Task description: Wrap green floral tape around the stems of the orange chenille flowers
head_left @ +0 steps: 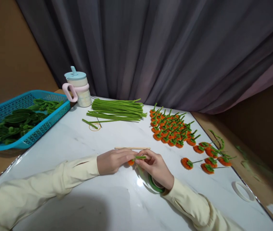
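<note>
Low over the front middle of the table, my left hand (113, 160) is closed on a small orange fuzzy piece (131, 162), mostly covered by the fingers. My right hand (157, 166) meets it from the other side and pinches a short green pipe cleaner (140, 157) that sticks out from the orange piece. Just behind my fingertips lies a thin wooden stick (132, 148). Under the right wrist is a green ring-shaped thing (156, 185), partly hidden.
Green pipe cleaners (118, 109) lie bundled at the back. Several orange-and-green fuzzy pieces (171, 126) stand in rows on the right. A blue basket (28, 141) of green leaf shapes and a lidded cup (83, 96) are at left. A white ring (243, 191) lies near the right edge.
</note>
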### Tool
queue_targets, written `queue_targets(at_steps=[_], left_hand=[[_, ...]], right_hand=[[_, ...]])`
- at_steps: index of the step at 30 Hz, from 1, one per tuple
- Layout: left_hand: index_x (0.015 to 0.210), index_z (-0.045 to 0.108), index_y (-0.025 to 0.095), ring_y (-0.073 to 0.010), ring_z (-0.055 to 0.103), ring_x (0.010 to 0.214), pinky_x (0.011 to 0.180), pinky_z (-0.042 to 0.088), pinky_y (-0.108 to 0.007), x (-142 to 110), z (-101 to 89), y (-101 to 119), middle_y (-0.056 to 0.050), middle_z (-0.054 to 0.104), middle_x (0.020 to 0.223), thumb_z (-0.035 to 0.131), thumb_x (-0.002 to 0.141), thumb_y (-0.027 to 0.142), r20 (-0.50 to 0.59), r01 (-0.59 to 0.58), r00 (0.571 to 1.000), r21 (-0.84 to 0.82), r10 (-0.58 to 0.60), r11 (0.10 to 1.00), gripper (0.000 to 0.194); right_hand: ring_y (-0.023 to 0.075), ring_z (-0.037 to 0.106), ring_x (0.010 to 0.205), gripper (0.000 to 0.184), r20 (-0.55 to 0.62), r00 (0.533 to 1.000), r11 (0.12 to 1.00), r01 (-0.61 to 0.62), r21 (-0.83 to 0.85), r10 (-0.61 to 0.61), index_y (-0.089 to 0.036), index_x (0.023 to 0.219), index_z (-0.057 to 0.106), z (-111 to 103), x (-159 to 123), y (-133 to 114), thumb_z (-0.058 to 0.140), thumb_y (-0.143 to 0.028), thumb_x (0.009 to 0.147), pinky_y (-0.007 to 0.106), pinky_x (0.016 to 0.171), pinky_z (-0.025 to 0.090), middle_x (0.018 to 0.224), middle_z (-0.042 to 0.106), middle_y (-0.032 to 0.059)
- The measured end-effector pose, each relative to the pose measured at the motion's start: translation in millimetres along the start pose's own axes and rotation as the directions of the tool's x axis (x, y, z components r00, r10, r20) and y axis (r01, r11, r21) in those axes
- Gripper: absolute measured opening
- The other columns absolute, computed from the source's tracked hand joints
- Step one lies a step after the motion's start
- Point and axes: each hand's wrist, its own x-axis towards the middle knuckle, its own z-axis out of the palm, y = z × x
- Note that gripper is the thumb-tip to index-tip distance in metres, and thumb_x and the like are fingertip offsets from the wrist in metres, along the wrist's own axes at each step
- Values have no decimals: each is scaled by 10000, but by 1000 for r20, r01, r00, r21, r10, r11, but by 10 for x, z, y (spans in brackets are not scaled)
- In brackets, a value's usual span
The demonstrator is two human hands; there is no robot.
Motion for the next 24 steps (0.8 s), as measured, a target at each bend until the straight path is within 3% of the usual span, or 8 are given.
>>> queue_targets(at_steps=[24], left_hand=[[1363, 360, 147, -242, 525, 1170, 947, 486, -390, -37, 23, -28, -184, 581, 1203, 379, 803, -29, -18, -22, 1000, -17, 22, 1000, 587]], right_hand=[[107, 535, 517, 254, 14, 1000, 1000, 16, -15, -16, -147, 800, 589, -19, -8, -18, 695, -373, 753, 231, 519, 405, 630, 649, 20]])
